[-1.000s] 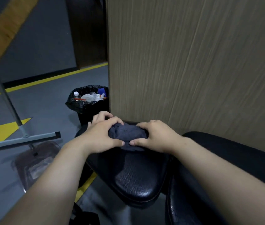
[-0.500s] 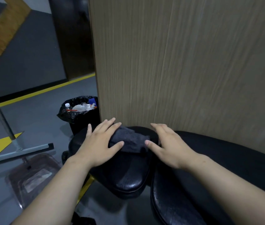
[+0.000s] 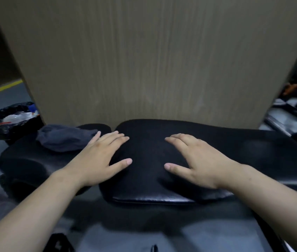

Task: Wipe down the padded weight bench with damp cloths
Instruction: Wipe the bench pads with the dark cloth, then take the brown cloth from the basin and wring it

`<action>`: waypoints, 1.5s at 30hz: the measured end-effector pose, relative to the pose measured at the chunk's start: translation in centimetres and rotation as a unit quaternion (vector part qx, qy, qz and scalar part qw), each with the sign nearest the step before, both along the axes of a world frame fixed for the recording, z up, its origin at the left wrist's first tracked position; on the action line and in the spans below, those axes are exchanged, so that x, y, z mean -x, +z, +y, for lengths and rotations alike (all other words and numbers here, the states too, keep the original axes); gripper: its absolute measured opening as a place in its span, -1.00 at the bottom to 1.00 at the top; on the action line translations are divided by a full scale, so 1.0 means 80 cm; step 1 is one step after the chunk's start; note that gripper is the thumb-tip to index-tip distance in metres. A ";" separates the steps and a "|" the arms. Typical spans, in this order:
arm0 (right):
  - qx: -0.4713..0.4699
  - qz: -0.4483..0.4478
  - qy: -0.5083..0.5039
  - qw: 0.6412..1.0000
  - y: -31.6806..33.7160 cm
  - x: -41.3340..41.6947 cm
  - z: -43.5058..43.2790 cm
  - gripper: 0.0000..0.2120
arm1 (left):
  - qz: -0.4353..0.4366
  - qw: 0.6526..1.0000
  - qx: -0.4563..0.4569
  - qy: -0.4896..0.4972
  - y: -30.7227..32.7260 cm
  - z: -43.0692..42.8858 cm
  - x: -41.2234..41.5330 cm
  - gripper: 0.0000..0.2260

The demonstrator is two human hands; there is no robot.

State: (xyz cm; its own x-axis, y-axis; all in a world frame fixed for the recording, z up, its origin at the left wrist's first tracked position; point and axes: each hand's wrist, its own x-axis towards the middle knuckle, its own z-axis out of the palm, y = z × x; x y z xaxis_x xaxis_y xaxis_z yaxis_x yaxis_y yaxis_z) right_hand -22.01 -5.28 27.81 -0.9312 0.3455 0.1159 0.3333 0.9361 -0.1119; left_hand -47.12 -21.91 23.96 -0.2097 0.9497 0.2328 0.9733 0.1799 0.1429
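Note:
The black padded bench fills the middle of the head view: a long back pad (image 3: 244,151) and, to its left, a smaller seat pad (image 3: 26,162). A crumpled dark grey cloth (image 3: 62,139) lies on the seat pad, held by neither hand. My left hand (image 3: 98,159) hovers flat with fingers spread over the left end of the long pad, just right of the cloth. My right hand (image 3: 196,159) is spread the same way over the long pad, a hand's width to the right. Both hands hold nothing.
A wood-grain panel (image 3: 153,60) stands upright directly behind the bench. A bin with a black liner (image 3: 7,122), holding bottles and plastic, sits on the grey floor at the left. Dark metal gym frames (image 3: 293,113) are at the far right. A yellow floor line (image 3: 0,89) runs at the left.
Both hands have let go of the cloth and moved right onto the long pad, fingers spread. The cloth stays on the seat pad. The view has swung right.

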 end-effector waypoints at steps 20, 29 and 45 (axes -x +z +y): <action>-0.008 0.087 -0.261 0.961 0.004 -0.431 -0.007 -0.30 | 0.048 0.942 -0.001 -0.332 0.028 0.219 -0.427 -0.31; 0.006 0.082 -0.463 0.883 -0.076 -0.642 -0.076 -0.25 | 0.126 0.828 0.040 -0.544 -0.072 0.289 -0.651 -0.26; 0.192 0.076 -0.597 0.775 -0.318 -0.737 -0.178 -0.14 | 0.126 0.737 0.291 -0.597 -0.285 0.217 -0.806 -0.30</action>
State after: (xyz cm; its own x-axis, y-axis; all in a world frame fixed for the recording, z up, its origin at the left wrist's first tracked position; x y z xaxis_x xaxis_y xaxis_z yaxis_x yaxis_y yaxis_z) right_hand 36.95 -19.56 2.35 0.0938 0.9867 -0.1325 0.8917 -0.1425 -0.4297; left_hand 17.38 -4.52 1.17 0.8366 0.3767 -0.3978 0.4700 -0.8666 0.1676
